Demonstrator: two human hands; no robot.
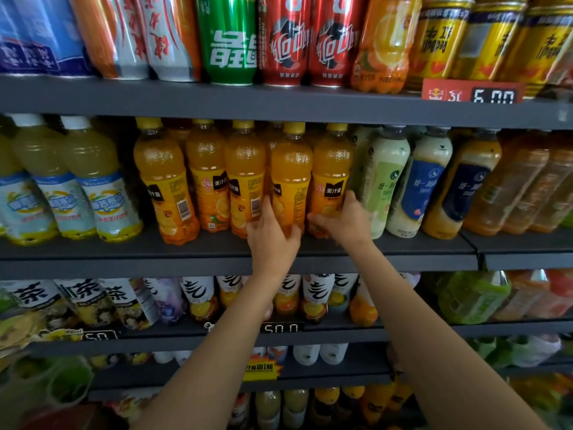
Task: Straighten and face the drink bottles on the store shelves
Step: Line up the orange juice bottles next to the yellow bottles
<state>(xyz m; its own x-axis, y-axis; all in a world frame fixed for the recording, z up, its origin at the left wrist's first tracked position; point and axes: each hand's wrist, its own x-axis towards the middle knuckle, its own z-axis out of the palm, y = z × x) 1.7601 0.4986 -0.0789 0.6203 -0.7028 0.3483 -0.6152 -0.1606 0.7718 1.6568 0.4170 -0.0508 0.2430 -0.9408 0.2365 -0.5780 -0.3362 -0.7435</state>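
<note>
Between curled fingers [263, 209], orange bottle [291, 169].

1. Five juice bottles [210, 181] stand side by side on the middle shelf [124, 248], more behind them
2. Left hand [271, 234] wraps the fourth bottle [291, 169]; right hand [344, 220] wraps the fifth bottle [331, 162]
3. Cans [285, 41] stand on the shelf above; tea bottles [198, 293] on the shelf below
</note>
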